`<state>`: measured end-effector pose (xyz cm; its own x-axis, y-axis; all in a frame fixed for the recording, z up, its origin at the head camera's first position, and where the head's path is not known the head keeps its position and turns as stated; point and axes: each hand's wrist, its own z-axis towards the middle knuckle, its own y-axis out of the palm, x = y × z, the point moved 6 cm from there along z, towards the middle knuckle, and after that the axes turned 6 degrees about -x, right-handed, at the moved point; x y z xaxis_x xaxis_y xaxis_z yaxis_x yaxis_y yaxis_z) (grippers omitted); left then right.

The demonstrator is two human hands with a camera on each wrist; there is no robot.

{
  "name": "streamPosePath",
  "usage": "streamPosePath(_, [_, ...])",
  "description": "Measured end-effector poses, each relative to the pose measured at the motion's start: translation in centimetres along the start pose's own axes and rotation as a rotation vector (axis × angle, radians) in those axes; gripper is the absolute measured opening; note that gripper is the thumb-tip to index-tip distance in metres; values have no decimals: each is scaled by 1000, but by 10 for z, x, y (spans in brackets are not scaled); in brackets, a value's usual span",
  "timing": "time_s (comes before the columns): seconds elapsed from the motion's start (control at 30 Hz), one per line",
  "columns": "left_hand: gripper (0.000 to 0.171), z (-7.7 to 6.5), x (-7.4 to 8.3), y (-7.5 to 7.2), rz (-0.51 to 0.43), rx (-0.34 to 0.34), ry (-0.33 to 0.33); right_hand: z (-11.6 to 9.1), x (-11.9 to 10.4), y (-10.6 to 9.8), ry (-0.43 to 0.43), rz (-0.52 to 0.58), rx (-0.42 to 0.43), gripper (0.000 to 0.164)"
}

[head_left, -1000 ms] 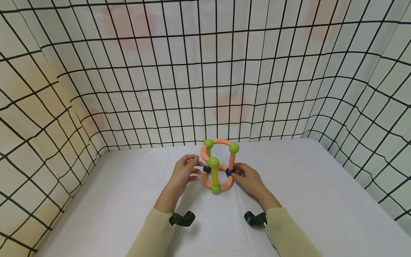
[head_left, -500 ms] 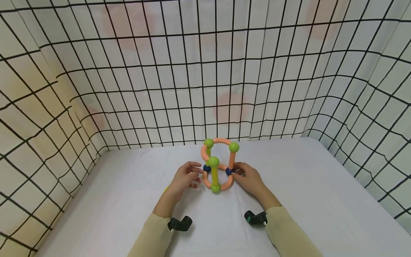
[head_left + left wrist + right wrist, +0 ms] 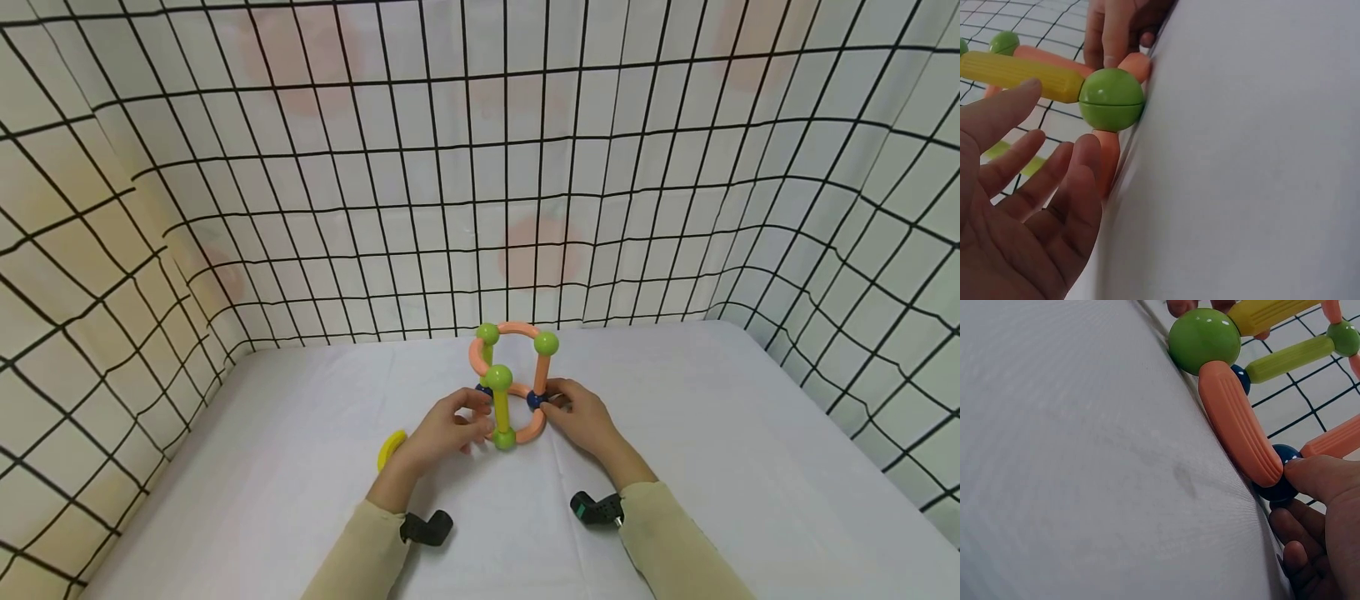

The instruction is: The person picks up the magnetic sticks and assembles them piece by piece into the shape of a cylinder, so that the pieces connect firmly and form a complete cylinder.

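Note:
A toy frame of ball joints and rods stands on the white table. Its top bears green balls and curved orange rods. At the lower right, my right hand pinches a dark blue ball between thumb and fingers. My left hand is at the frame's front left, fingers loosely bent around no part. In the left wrist view its thumb overlaps the upright yellow rod, beside the lower green ball; whether they touch, I cannot tell. The left hand hides part of the lower orange ring.
A curved yellow piece lies on the table, left of my left wrist. Behind and to both sides rise white walls with a black grid. Each wrist wears a black camera.
My left hand lowers and then shifts right, closer to the upright yellow rod. The curved yellow piece comes into sight beside the left wrist. My right hand keeps its pinch on the blue ball.

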<state>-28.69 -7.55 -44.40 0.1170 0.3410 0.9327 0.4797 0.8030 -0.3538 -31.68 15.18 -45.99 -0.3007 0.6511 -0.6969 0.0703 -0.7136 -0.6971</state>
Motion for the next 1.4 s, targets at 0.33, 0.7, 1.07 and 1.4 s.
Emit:
streamPosePath(0.33, [41,3,0,10,43,-61,9,0,1,0,-2,6,1,39])
streamPosePath(0.7, [39,7,-2,20,85,-29,-15,2,2,2,13,9,-6,40])
streamPosePath(1.07, [30,10,2,27,176,20,10,2,-2,2,30,13,-23,41])
streamPosePath(1.4, [33,11,-1,28,178,30,0,3,-2,2,5,-15,-8,40])
